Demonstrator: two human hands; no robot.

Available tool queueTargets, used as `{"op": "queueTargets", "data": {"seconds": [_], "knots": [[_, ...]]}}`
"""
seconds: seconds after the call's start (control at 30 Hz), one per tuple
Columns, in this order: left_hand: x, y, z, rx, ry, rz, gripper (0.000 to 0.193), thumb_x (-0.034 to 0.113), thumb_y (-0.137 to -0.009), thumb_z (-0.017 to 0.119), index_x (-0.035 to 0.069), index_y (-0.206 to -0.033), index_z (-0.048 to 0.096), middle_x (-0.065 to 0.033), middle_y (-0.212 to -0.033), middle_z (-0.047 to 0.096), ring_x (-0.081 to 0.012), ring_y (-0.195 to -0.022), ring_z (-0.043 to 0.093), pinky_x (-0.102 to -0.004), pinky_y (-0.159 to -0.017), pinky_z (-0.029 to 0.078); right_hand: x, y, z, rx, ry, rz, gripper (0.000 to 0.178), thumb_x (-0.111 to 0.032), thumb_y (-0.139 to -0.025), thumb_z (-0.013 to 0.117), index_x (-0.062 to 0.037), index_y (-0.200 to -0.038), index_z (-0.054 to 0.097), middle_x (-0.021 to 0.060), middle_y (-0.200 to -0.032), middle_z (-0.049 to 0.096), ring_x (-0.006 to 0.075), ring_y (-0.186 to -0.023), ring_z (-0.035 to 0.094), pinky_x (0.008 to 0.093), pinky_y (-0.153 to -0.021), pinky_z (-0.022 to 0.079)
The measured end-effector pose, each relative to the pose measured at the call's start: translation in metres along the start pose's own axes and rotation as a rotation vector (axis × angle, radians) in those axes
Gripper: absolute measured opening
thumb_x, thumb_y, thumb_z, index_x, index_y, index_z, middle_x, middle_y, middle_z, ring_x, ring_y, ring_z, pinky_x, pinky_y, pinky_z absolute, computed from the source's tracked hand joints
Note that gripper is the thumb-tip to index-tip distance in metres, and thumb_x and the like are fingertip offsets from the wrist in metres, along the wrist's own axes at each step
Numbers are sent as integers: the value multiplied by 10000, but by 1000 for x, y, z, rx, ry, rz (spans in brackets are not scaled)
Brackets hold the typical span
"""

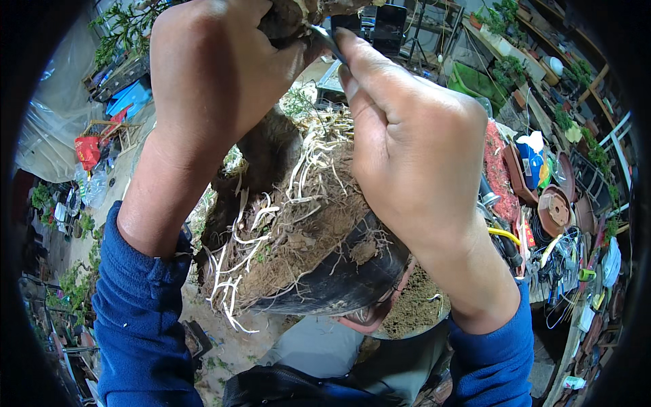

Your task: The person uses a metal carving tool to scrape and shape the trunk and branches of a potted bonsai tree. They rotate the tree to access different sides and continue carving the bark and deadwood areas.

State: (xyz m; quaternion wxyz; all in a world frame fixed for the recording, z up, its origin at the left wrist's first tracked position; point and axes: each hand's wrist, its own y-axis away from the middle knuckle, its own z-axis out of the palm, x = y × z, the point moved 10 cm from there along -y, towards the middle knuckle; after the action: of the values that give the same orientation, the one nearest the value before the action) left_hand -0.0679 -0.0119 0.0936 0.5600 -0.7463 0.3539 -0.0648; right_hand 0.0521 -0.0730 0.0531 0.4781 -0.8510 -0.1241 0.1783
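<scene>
Fingers of the right hand (420, 129) are pinched narrow on a slim metal tool (328, 43) (a blade, by its look), its tip at the gnarled trunk (283, 19) by the upper edge. The left hand (210, 61) is against that trunk, but its fingertips are hidden, so I cannot tell how far they close. Between the forearms is a root ball (291, 237) trailing pale roots (313, 159). Close trimming or scraping seems the step in hand; the next move calls for firm bracing and short strokes, clear of the left thumb.
</scene>
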Motion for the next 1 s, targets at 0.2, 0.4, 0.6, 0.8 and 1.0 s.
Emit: {"op": "queueTargets", "data": {"seconds": [0.2,0.4,0.6,0.8,1.0], "knots": [[-2,-4,-2,-15,54,-61,247,215,-706,877,66,-892,813,-140,-816,768,-252,-710,762,-316,-670,591,-5,-5,-3,123,-62,-95,276,-15,-903,662,-25,-1162,758,213,-945,750,313,-783,762,331,-680,585],[17,-12,-11,30,477,-146,211,69,-827,764,-19,-1019,751,-164,-774,730,-137,-612,642,-287,-573,528,0,-6,-1,68,-132,-74,288,2,-895,668,-26,-1167,759,206,-915,752,306,-763,763,318,-665,579],[2,-10,-4,-48,147,-179,211,167,-755,836,38,-916,794,-136,-798,761,-206,-669,719,-300,-644,573,2,-2,2,55,-47,-83,301,13,-889,672,-27,-1174,757,212,-904,747,298,-746,762,319,-656,576],[-14,1,5,-37,54,-167,215,226,-746,855,79,-898,820,-111,-809,776,-235,-704,761,-303,-665,587,-3,-1,0,144,-64,-149,411,-66,-807,638,-7,-1206,723,98,-628,610,298,-573,643,410,-545,521],[-1,-3,1,10,5,-21,256,271,-756,878,103,-942,822,-73,-843,787,-219,-721,765,-293,-686,586,-18,-3,3,39,160,-199,223,-103,-705,654,-38,-903,733,66,-633,640,226,-606,675,347,-510,504]]}}
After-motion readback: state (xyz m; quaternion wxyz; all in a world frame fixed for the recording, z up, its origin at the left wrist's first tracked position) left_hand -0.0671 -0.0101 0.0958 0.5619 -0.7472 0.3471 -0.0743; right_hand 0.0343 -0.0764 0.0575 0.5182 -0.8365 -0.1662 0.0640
